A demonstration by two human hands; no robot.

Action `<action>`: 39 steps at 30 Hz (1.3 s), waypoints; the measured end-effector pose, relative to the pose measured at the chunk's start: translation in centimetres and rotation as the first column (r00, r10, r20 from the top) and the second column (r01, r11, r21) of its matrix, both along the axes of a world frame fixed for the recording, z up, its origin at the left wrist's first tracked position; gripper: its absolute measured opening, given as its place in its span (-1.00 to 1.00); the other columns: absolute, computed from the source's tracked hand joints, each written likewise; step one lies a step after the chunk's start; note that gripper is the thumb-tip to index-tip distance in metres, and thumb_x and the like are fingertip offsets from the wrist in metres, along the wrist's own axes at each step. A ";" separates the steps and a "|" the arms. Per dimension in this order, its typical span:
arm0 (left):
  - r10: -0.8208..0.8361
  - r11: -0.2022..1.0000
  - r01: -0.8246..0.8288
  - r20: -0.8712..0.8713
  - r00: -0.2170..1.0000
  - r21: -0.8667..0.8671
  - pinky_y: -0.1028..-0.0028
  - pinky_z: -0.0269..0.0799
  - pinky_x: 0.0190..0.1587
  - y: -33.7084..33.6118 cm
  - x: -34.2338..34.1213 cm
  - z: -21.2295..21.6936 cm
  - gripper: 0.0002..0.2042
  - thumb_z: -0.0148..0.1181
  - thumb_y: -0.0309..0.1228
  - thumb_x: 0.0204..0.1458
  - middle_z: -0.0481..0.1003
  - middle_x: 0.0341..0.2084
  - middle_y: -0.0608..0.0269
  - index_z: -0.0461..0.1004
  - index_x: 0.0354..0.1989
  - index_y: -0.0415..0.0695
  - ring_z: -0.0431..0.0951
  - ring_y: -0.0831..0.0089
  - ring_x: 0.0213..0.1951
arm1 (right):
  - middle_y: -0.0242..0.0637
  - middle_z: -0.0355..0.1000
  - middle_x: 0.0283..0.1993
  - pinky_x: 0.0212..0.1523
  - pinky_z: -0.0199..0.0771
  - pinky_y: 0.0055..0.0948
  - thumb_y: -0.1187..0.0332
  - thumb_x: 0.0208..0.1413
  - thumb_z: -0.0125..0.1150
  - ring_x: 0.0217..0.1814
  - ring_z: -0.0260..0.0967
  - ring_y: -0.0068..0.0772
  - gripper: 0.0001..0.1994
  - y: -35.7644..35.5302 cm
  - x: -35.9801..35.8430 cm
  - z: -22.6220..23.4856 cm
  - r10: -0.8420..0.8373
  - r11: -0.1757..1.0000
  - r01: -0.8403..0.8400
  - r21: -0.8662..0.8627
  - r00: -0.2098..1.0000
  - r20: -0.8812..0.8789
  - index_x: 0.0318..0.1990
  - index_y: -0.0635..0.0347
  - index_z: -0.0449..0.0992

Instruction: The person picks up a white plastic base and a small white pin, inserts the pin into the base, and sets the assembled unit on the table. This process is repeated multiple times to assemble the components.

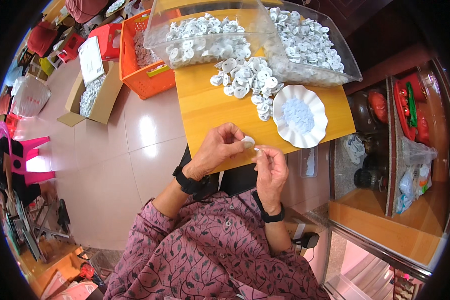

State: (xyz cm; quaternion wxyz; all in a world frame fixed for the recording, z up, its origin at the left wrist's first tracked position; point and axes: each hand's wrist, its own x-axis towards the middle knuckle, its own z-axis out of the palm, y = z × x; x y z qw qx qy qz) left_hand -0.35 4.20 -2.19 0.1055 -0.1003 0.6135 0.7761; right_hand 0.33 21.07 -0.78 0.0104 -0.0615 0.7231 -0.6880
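Over the near edge of the yellow wooden table (pixel 197 107), my left hand (pixel 217 147) pinches a round white plastic piece (pixel 247 142) between thumb and fingers. Close beside it, my right hand (pixel 271 172) is closed on a tiny white piece (pixel 257 149) at its fingertips, too small to name. A scalloped white dish (pixel 317 134) with many small pale flakes (pixel 298 115) stands just beyond my right hand. Past my left hand lies a loose pile of round white plastic pieces (pixel 240 92) like the one I hold.
Two clear plastic bins (pixel 157 52) (pixel 354 74) full of white pieces stand at the table's far side. Left of it are an orange crate (pixel 145 82) and a cardboard box (pixel 107 102) on the tiled floor. Open shelves (pixel 390 150) with bags and jars rise at the right.
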 end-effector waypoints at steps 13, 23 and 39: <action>0.087 0.901 -0.024 -0.125 0.988 0.433 0.50 0.57 -0.08 -0.1 2.0 -1.8 -0.70 0.33 -0.63 0.02 0.54 -0.20 0.27 0.43 -0.08 -0.20 0.57 0.54 -0.16 | -0.25 0.43 -0.16 -0.33 0.45 -0.57 0.57 0.16 0.19 -0.28 0.39 -0.55 -0.94 -0.9 -0.3 -0.2 0.061 0.982 -0.011 0.190 0.965 -0.256 -0.26 0.30 0.43; 0.046 0.864 -0.003 -0.072 0.996 0.503 0.42 0.57 0.01 -0.4 2.4 -1.8 -0.63 0.32 -0.65 0.01 0.55 -0.14 0.22 0.42 0.02 -0.23 0.57 0.46 -0.09 | -0.23 0.43 -0.17 -0.33 0.48 -0.55 0.57 0.15 0.20 -0.28 0.42 -0.50 -0.94 -1.4 -0.3 0.2 0.068 0.976 -0.009 0.218 0.962 -0.265 -0.27 0.30 0.43; 0.080 0.898 0.001 -0.165 0.983 0.440 0.47 0.57 -0.04 -0.2 2.5 -1.7 -0.62 0.37 -0.67 -0.05 0.55 -0.22 0.25 0.43 -0.04 -0.22 0.57 0.52 -0.16 | -0.23 0.43 -0.19 -0.37 0.44 -0.53 0.58 0.12 0.23 -0.34 0.39 -0.50 -0.94 -1.8 -0.2 0.4 0.053 0.971 0.017 0.237 0.957 -0.287 -0.29 0.31 0.46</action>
